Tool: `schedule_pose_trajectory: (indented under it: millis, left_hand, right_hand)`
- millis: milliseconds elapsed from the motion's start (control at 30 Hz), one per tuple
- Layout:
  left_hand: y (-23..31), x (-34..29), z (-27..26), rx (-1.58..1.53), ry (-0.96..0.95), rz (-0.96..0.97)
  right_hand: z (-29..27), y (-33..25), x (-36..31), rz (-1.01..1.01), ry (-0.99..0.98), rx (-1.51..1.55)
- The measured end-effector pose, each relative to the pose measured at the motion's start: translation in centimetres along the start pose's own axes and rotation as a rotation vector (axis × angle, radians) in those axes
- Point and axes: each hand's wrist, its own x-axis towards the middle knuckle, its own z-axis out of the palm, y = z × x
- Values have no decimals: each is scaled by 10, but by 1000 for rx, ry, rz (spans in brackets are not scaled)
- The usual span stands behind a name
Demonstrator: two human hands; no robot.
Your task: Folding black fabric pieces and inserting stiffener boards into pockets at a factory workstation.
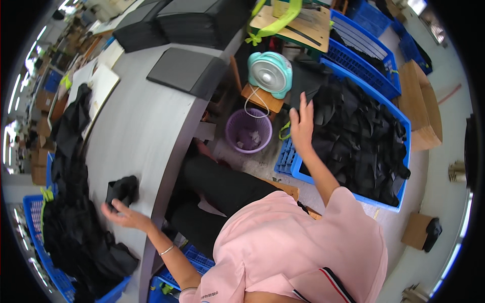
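Note:
My left hand (126,216) is over the grey table (136,121), fingers stretched out and apart. Just beyond its fingertips is a small folded black fabric piece (123,189); whether the thumb touches it I cannot tell. My right hand (302,129) is raised at the near left side of a blue crate (407,151), fingers extended and holding nothing. A heap of black fabric pieces (353,136) fills that crate. Farther up the table lies a flat dark grey stack (184,70) of sheet-like material.
Large black stacks (187,22) stand at the table's far end. Black fabric (76,217) hangs over the left side into another blue crate (33,227). A turquoise fan (270,74) sits on a wooden stool above a purple basket (248,131). A cardboard box (419,106) is at right.

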Motion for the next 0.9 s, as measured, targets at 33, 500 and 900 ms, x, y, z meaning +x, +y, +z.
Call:
schedule_pose_trajectory:
  millis: [33,500,900]
  left_hand:
    - [12,-8,0,-165,-59,-71]
    - [48,-88,17,-1136,-628,-1124]
    - [25,-100,-28,-1001,-926,-1151]
  right_hand:
    - [9,-26,-9,-68,-57,-1]
    - [36,-182,-118,-850,-761,552]
    - [71,-214,-50,-345,-916,404]
